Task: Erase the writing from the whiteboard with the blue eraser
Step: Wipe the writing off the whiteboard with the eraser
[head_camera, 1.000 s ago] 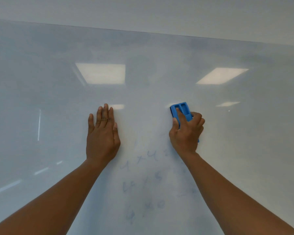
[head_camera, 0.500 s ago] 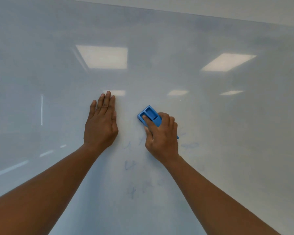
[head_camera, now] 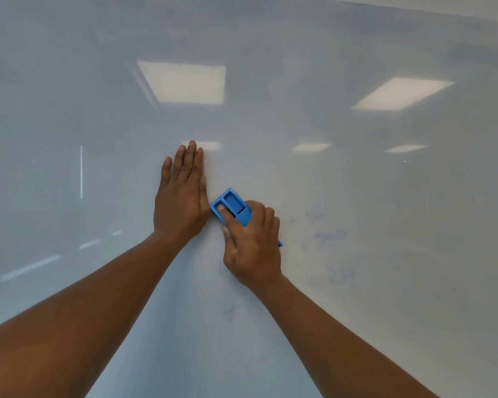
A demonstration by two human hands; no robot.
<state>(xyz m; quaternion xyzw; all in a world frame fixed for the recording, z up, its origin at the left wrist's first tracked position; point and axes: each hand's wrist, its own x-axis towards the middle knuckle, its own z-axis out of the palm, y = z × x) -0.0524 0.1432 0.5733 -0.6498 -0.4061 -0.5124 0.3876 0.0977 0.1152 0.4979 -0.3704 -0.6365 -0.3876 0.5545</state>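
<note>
While the left hand point(head_camera: 181, 202) lay flat against the whiteboard point(head_camera: 385, 196), its fingers point(head_camera: 189, 159) were straight, close together and pointed upward, holding nothing. Just to its right, the right hand point(head_camera: 252, 245) gripped the blue eraser point(head_camera: 232, 206) and pressed it against the board. The right-hand fingers were curled round the eraser body, with one fingertip set in a recess on the eraser's back. The eraser sat tilted, its upper-left corner just beside the edge of the left hand; whether the two touched could not be determined. Faint, smeared blue writing point(head_camera: 328, 239) remained on the board to the right of the right hand and below it, too blurred to read. Reflections of ceiling lights point(head_camera: 184, 81) showed on the glossy board
</note>
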